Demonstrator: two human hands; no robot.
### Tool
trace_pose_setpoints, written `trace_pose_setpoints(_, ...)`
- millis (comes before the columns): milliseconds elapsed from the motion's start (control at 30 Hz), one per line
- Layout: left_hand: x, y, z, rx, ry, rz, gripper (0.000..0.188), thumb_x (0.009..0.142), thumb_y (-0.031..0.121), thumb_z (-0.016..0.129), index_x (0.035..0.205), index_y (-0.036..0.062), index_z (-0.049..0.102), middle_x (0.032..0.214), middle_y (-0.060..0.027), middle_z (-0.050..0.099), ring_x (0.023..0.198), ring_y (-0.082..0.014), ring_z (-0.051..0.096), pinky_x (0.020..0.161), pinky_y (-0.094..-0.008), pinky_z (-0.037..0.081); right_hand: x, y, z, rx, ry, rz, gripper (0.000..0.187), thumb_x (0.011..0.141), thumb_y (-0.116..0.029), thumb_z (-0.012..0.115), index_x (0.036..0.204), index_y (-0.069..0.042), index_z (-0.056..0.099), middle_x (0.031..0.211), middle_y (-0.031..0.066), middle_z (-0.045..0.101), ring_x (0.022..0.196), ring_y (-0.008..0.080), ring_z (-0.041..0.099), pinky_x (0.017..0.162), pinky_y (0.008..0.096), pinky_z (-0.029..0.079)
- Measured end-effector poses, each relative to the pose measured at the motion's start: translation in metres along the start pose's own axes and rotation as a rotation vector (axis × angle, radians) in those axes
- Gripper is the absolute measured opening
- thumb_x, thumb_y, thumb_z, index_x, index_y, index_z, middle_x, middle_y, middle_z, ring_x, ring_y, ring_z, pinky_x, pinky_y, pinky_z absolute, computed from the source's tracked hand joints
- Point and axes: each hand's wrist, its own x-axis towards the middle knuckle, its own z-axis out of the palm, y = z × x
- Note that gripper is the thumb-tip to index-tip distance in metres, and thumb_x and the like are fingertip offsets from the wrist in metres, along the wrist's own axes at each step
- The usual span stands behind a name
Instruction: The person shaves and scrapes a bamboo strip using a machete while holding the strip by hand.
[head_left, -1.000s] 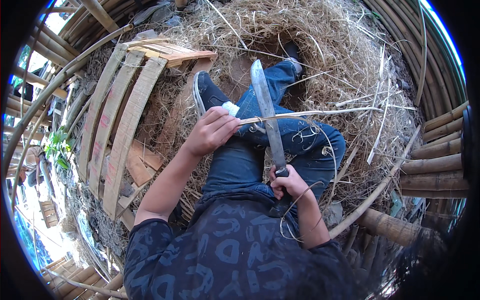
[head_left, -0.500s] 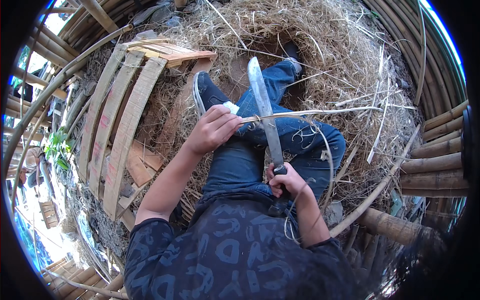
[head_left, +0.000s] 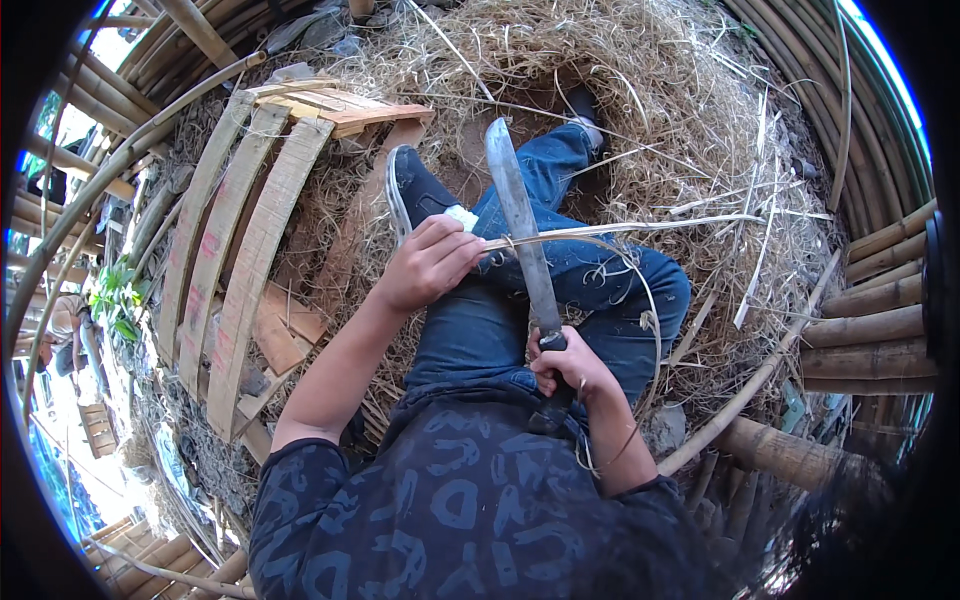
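Observation:
My left hand (head_left: 432, 264) is closed, pinching the end of a thin bamboo strip (head_left: 650, 226) above my crossed legs. From there the pale strip runs off to the right. My right hand (head_left: 578, 366) is wrapped round the dark handle of a machete (head_left: 522, 208), held close to my waist. Its long, worn blade points away from me and crosses the strip near my left fingers. Where they meet, a small curl of shaving shows, and a thin peeled sliver (head_left: 655, 300) loops down past my right knee.
Dry bamboo shavings (head_left: 690, 130) lie heaped around my legs. On the left stands a slatted wooden crate (head_left: 262, 240). Bamboo poles (head_left: 865, 340) line the right side, and a long cane (head_left: 750, 385) slants beside my right arm. A person (head_left: 66, 325) is at the far left.
The machete and my right hand have shifted slightly left along the strip, towards my left hand. The looping sliver has swung a little. My left hand has barely moved.

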Motion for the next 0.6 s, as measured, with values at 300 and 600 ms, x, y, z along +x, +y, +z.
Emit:
trace_pose_setpoints(300, 0.000, 0.002, 0.002, 0.006, -0.020, -0.001, 0.020, 0.074, 0.005, 0.074, 0.092, -0.0006, 0.066, 0.087, -0.0064, 0.065, 0.086, -0.0235, 0.062, 0.080, -0.0378, 0.052, 0.006, 0.011, 0.003, 0.190, -0.122, -0.046, 0.017, 0.073, -0.002, 0.066, 0.079, -0.006, 0.050, 0.056, 0.0027, 0.046, 0.041, 0.0131, 0.048, 0.042, 0.0304, 0.044)
trace_pose_setpoints(600, -0.006, 0.002, 0.004, 0.018, -0.023, -0.030, 0.019, 0.075, 0.005, 0.074, 0.091, -0.0001, 0.066, 0.087, -0.0061, 0.065, 0.086, -0.0232, 0.061, 0.081, -0.0377, 0.052, 0.001, 0.000, 0.028, -0.261, 0.227, -0.089, 0.016, 0.073, 0.004, 0.065, 0.079, -0.003, 0.052, 0.056, 0.0034, 0.049, 0.044, 0.0151, 0.053, 0.042, 0.0310, 0.046)
